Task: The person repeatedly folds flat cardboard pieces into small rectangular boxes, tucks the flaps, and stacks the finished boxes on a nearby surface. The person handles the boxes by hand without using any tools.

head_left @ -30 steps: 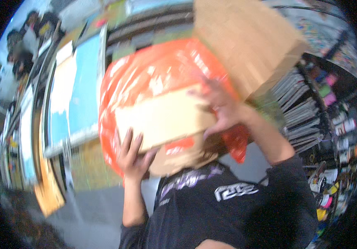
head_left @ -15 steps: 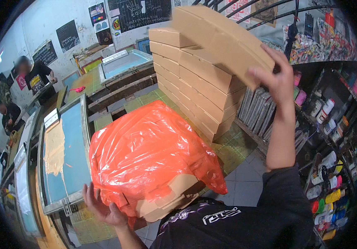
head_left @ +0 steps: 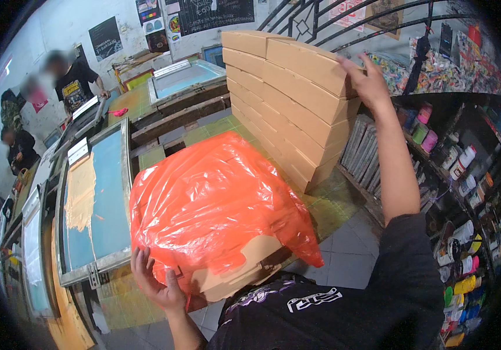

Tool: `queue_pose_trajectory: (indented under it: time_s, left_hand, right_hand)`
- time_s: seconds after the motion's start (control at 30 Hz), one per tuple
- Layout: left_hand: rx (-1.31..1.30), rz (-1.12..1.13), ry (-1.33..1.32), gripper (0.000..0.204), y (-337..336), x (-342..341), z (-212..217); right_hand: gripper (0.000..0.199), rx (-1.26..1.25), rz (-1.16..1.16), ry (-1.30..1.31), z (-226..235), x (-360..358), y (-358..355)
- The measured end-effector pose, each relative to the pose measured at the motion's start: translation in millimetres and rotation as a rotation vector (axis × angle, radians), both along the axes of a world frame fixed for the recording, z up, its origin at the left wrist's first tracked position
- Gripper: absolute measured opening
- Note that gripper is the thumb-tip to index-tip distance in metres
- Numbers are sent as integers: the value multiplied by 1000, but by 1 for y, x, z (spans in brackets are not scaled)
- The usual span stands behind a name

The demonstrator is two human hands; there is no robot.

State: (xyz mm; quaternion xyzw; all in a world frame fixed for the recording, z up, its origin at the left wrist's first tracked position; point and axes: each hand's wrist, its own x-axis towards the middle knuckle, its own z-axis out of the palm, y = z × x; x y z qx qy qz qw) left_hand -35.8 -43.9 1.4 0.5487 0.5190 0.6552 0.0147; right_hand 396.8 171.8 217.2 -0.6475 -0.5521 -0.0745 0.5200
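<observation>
Left hand [head_left: 156, 281]: fingers spread, palm pressed flat against the lower left side of the orange bag [head_left: 212, 204]; it props the bag rather than closing round it. The bag is a crinkled plastic sack stretched over flat cardboard boxes [head_left: 236, 273], whose edges stick out at its lower end, close against the person's chest.

Right hand [head_left: 368, 81]: arm raised, open fingers laid on the top right corner of the box stack [head_left: 288, 99]. Touching, not gripping.

The box stack is a tall pile of flat brown cartons, behind the orange bag and to its right, standing on a green-topped worktop [head_left: 332, 201].

Left of the orange bag: framed printing screen [head_left: 93, 201] with a blue mesh and a pale patch, lying flat. More frames run beyond it.

Right of the box stack: shelves [head_left: 466, 175] with pots and bottles of colour.

Far left, beyond the printing screen: other people [head_left: 72, 79] at work, well apart from the bag.
</observation>
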Motion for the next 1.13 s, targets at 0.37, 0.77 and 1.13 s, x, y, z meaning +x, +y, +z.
queue_pose_trajectory:
  time_s: [0.37, 0.77, 1.13]
  left_hand:
    - [37, 619, -97, 52, -110, -69, -13]
    - [251, 354, -314, 39, -207, -87, 100]
    - [-287, 1215, -625, 40, -522, -68, -54]
  right_hand:
    - [28, 557, 25, -415, -195, 57, -55]
    - [22, -1613, 1173, -734, -520, -166, -123]
    - [41, -128, 2224, 481, -182, -458, -397]
